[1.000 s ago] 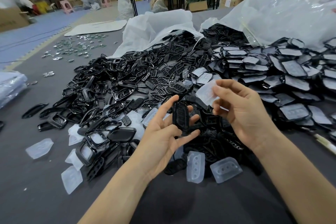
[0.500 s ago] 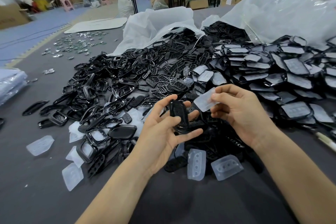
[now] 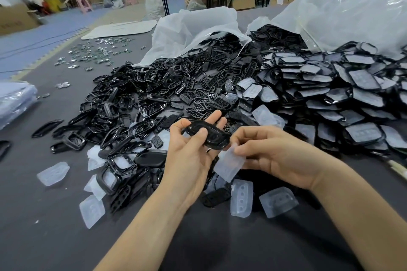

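Observation:
My left hand holds a black plastic shell across its fingers, the thumb pressing on top of it. My right hand pinches a translucent silicone pad just below and right of the shell, its upper edge close to the shell's end. Both hands hover above the near edge of a big heap of black plastic frames and button parts on the dark grey table.
Stacked black shells with clear pads fill the right side, spilling from white plastic bags. Loose clear pads lie near the front. Small metal pieces are scattered at the far left. Tables and cardboard boxes stand behind.
The black shell has turned from upright to lying across my left fingers. My right hand has brought the clear pad down from above to beside the shell's lower right end.

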The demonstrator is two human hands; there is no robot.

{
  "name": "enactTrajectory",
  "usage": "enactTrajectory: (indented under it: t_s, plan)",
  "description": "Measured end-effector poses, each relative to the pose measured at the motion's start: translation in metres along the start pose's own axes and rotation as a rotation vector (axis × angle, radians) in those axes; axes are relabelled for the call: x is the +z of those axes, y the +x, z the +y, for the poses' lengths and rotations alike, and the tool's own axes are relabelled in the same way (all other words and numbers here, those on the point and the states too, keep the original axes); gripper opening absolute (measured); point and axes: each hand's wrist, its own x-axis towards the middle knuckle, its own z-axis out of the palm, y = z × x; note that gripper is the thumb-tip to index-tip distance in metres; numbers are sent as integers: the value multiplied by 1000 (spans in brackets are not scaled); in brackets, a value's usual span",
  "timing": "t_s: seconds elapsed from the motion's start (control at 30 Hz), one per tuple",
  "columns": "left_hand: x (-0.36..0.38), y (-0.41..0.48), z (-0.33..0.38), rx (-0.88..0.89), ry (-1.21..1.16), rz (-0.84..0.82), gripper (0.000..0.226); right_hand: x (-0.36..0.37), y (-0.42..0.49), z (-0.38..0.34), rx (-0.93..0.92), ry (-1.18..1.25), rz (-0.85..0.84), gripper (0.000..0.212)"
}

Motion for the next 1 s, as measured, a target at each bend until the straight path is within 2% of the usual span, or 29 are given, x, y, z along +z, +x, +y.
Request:
enactTrajectory:
  t_s: [0.1,0.23,0.3,0.37,0.57,0.73,0.87,1.0]
  plan:
    - [-2,1,0,20,81,-32,19,2,1,0,-88,53,38,9]
    - [-7,2,0,151,432,4,21,-4,0,-6,-216,169,179,9]
    - [-6,0,-2,163,500,-31,14,-6,-2,-10,-248,201,201,9]
    - [-5,-2,-2,153,561,-84,20,-7,-3,-12,-259,217,210,9]
    - [-2,-4,-2,73,540,-141,23,-12,-4,-12,-263,247,228,8]
    - [-2,-5,-4,69,515,-141,23,-22,-4,-15,-301,381,401,8]
    - [-2,-5,-4,86,525,-151,26,-19,-4,-15,-348,240,418,8]
    - [-1,-5,-5,130,605,-183,25,-3,-4,-11,-405,-113,316,9]
